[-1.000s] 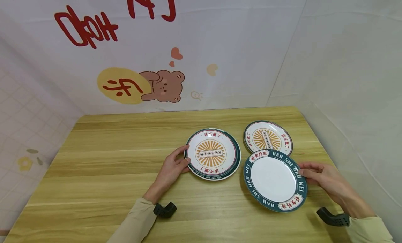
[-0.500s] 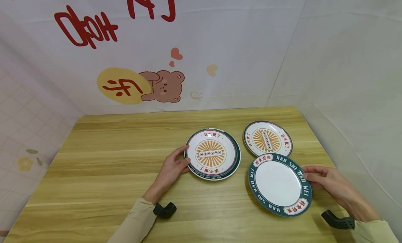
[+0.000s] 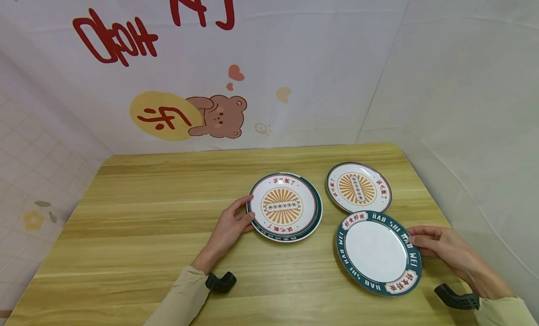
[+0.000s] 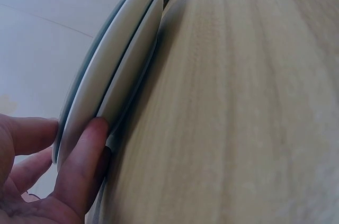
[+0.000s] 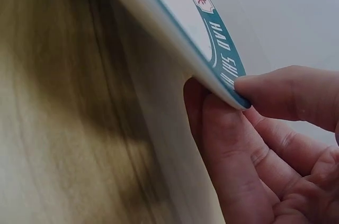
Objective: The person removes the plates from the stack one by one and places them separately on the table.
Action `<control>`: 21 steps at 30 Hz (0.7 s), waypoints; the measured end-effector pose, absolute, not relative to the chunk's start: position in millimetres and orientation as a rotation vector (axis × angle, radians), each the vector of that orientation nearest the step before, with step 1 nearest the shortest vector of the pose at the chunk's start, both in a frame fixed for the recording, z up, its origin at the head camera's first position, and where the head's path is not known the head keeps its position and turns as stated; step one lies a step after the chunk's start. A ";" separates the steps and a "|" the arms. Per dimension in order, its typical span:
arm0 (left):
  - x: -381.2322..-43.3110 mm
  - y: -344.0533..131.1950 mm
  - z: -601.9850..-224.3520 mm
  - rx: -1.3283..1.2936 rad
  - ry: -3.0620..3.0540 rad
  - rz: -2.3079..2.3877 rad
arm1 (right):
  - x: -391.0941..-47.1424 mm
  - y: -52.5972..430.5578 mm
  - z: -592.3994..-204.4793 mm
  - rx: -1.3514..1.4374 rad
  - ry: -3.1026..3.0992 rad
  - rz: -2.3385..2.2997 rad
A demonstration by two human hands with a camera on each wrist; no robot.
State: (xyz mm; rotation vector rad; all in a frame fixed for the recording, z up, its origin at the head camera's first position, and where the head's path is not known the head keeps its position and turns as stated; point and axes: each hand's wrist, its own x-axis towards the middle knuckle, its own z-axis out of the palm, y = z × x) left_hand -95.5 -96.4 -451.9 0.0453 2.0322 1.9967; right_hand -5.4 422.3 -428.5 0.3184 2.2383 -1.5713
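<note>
A stack of plates [image 3: 283,206] sits near the middle of the table, its top one white with an orange sunburst. My left hand [image 3: 229,227] grips the stack's left edge; in the left wrist view, its fingers [image 4: 85,160] lie along the rims. On the right, my right hand [image 3: 442,251] pinches the rim of a white plate [image 3: 376,252] with a green lettered border. The thumb [image 5: 288,94] lies over that rim, the other fingers underneath. The plate is tilted, and a shadow shows on the wood below.
Another sunburst plate [image 3: 358,186] lies behind the held plate, which slightly overlaps its front edge in the head view. The wooden table [image 3: 147,232] meets a printed wall covering [image 3: 328,83] at the back and a pale one on the right.
My right hand has moved the green-rimmed plate right and nearer to me, uncovering more of the sunburst plate behind it. The left hand and its stack have stayed put.
</note>
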 end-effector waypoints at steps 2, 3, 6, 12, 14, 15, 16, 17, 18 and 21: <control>-95.2 -96.4 -451.8 0.044 2.031 1.996 | -4.8 423.3 -429.1 0.318 2.238 -1.564; -95.2 -96.3 -451.7 0.042 2.030 1.996 | -4.6 423.8 -429.3 0.320 2.238 -1.559; -95.2 -96.2 -451.5 0.043 2.026 1.996 | -3.6 425.2 -429.8 0.327 2.239 -1.537; -95.4 -96.9 -452.0 0.053 2.024 1.995 | -3.6 427.6 -430.8 0.337 2.243 -1.498; -95.4 -97.1 -452.4 0.054 2.021 1.997 | -3.9 428.6 -431.3 0.340 2.241 -1.492; -95.5 -97.1 -452.5 0.054 2.022 1.997 | -4.1 429.2 -431.7 0.340 2.240 -1.489; -95.6 -97.1 -452.7 0.055 2.023 1.996 | -4.2 429.7 -432.1 0.340 2.241 -1.484; -95.6 -97.1 -452.9 0.055 2.023 1.996 | -4.2 430.1 -432.4 0.339 2.241 -1.479; -95.4 -97.1 -452.8 0.055 2.025 1.995 | -4.3 430.6 -432.7 0.340 2.239 -1.478; -95.5 -96.9 -453.2 0.050 2.029 1.993 | -4.6 431.5 -433.5 0.335 2.233 -1.479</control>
